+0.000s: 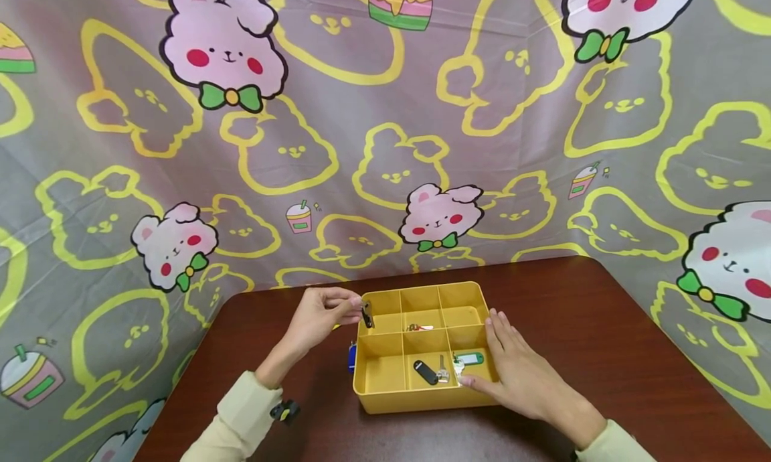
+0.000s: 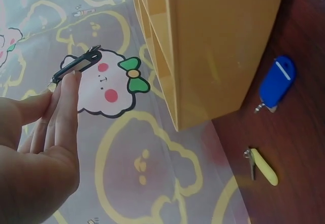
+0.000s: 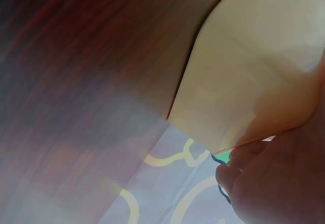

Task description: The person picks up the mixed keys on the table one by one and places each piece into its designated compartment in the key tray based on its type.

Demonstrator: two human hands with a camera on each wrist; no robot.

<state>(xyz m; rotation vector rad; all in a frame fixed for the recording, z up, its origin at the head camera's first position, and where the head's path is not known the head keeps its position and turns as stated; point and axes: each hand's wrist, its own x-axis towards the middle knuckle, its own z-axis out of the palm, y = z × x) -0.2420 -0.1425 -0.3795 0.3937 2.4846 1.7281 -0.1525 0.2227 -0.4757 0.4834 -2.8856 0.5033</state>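
My left hand (image 1: 319, 320) pinches a black key tag (image 1: 367, 314) between thumb and fingers, over the back left compartment of a yellow divided box (image 1: 430, 403). In the left wrist view the dark tag (image 2: 78, 66) has a pale label window and a metal ring. My right hand (image 1: 524, 368) rests on the box's right rim with its fingers straight. Inside the box, another black key tag (image 1: 425, 372) with a key lies in the front middle compartment. A green key tag (image 1: 469, 359) with keys sits front right, and a small red-and-white tag (image 1: 425, 327) is back middle, partly hidden.
Left of the box, a blue key tag (image 2: 278, 81) and a yellow key tag (image 2: 264, 167) with a key lie on the dark wooden table (image 1: 602, 355). A patterned cloth (image 1: 385, 100) hangs behind the table and along its sides.
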